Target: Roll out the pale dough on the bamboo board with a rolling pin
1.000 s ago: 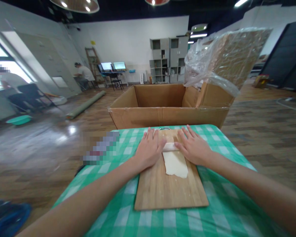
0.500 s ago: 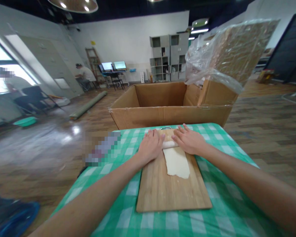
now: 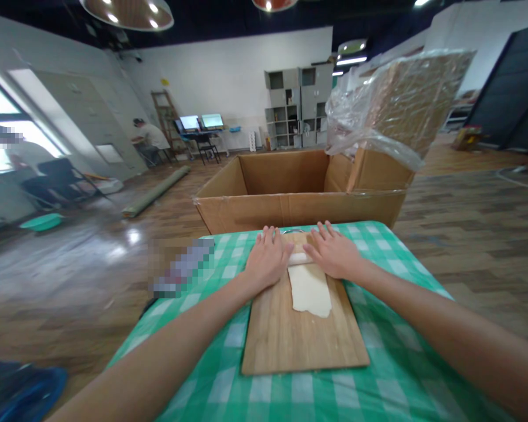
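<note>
A flat strip of pale dough [image 3: 310, 291] lies on a wooden cutting board [image 3: 301, 337] on a table with a green checked cloth [image 3: 378, 375]. A light rolling pin [image 3: 299, 258] lies across the dough's far end, mostly hidden under my palms. My left hand [image 3: 268, 259] rests flat on the pin's left end with fingers stretched out. My right hand [image 3: 334, 252] rests flat on its right end, fingers spread.
A large open cardboard box [image 3: 299, 190] stands just beyond the table's far edge, with a plastic-wrapped board [image 3: 405, 105] leaning out of its right side. A blurred object [image 3: 182, 266] lies at the table's left. People sit far off at the left [image 3: 147, 138].
Both hands have slid the rolling pin a little farther away along the board, and the dough strip looks slightly longer.
</note>
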Demonstrator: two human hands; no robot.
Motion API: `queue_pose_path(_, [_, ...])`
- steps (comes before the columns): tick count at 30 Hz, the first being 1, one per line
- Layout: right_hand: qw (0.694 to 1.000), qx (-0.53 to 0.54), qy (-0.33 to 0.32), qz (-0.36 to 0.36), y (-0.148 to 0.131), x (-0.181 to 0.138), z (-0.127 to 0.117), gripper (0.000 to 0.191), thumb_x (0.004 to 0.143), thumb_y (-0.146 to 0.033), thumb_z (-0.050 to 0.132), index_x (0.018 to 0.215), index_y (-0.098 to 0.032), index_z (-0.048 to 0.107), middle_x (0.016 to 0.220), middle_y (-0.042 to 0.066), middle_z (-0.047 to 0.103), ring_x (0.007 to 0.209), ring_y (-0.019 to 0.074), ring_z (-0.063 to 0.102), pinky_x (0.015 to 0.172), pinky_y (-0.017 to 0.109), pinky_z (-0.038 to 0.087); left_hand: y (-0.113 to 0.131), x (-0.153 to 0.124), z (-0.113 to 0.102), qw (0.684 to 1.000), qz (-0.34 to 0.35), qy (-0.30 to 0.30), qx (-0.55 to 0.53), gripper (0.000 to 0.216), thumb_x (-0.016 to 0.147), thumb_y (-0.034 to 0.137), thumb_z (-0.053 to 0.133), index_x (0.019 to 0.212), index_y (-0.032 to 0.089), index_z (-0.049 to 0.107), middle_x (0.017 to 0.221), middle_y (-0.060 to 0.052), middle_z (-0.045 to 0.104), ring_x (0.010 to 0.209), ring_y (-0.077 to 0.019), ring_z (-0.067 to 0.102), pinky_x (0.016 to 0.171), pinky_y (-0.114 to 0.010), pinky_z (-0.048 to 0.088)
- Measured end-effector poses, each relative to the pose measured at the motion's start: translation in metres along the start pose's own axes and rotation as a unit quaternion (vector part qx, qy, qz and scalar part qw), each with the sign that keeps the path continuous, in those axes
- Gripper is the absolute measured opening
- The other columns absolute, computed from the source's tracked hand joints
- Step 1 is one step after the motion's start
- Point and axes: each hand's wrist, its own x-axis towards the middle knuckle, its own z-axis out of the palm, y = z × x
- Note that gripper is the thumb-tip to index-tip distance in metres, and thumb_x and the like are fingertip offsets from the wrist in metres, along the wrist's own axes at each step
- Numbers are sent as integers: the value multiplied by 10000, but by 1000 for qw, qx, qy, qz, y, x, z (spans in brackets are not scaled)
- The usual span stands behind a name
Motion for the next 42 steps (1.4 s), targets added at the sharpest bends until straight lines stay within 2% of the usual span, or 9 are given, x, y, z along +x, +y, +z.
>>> queue_pose_path(3, [999, 13, 12, 45, -11, -26, 3, 795, 1068, -569, 200, 1564, 28, 374, 1635, 275, 344, 1554, 381, 264, 1216, 542, 316, 3, -16, 1, 999, 7, 23, -27, 637, 1073, 439, 248, 1554, 35, 357, 1604, -254, 418, 1567, -351, 265, 1248, -555, 247])
queue_pose_path(7, [998, 15, 20, 60, -16, -40, 5, 820, 1058, -598, 198, 1599, 6, 322, 1668, 250, 285, 1558, 405, 236, 1222, 557, 296, 2, -13, 5, 999, 16, 22, -42, 679, 1074, 482, 191, 1584, 47, 304, 1616, -231, 414, 1561, -338, 287, 1249, -527, 262])
queue_pose_path(12, [999, -10, -14, 52, -4, -19, 2, 793, 1077, -564, 181, 1533, 38, 422, 1577, 291, 436, 1513, 406, 347, 1218, 550, 295, -3, 15, 12, 998, -1, -21, -51, 716, 1077, 515, 113, 1551, 48, 380, 1613, -227, 421, 1527, -360, 356, 1224, -519, 300])
queue_pose_path(18, [995, -56, -42, -67, 14, 5, -1, 547, 1109, -348, 205, 1341, -104, 635, 1411, 241, 613, 1441, 373, 456, 1196, 621, 261, -15, 44, 23, 996, 11, -65, -64, 727, 1074, 560, 124, 1569, 99, 388, 1654, -223, 349, 1502, -397, 386, 1180, -538, 336])
queue_pose_path(23, [994, -52, -72, -69, 24, 18, 1, 512, 1107, -348, 258, 1390, -102, 607, 1437, 245, 598, 1466, 361, 432, 1213, 636, 220, -22, 62, 24, 993, 40, -91, -56, 633, 1079, 528, 141, 1478, 232, 534, 1641, -173, 396, 1469, -397, 428, 1141, -590, 364])
queue_pose_path(27, [996, -24, -72, -52, 27, 21, 0, 512, 1092, -366, 279, 1383, -141, 635, 1496, 209, 567, 1515, 365, 361, 1235, 629, 197, -23, 67, 25, 994, 33, -74, -73, 596, 1075, 524, 174, 1509, 264, 488, 1626, -164, 424, 1476, -383, 423, 1140, -620, 357])
queue_pose_path(33, [998, -3, -6, 58, 2, -2, -1, 739, 1073, -550, 238, 1542, -19, 445, 1638, 244, 360, 1567, 385, 222, 1241, 584, 256, -13, 32, 14, 997, 13, -15, -71, 705, 1076, 519, 155, 1565, 47, 343, 1606, -254, 416, 1536, -372, 330, 1212, -566, 292])
queue_pose_path(38, [999, 26, 9, -27, -11, -44, -12, 772, 1067, -592, 238, 1584, -40, 393, 1658, 209, 331, 1565, 330, 257, 1254, 518, 290, -6, -27, 1, 996, 52, -9, -72, 660, 1079, 498, 217, 1570, 82, 360, 1647, -198, 380, 1575, -306, 262, 1266, -500, 253])
queue_pose_path(42, [999, 24, 10, -35, 4, -45, -15, 716, 1085, -541, 216, 1563, -55, 436, 1634, 194, 389, 1544, 318, 316, 1251, 507, 305, -4, -39, 2, 995, 38, -15, -86, 694, 1077, 517, 199, 1595, 70, 311, 1661, -206, 344, 1582, -306, 238, 1262, -505, 269])
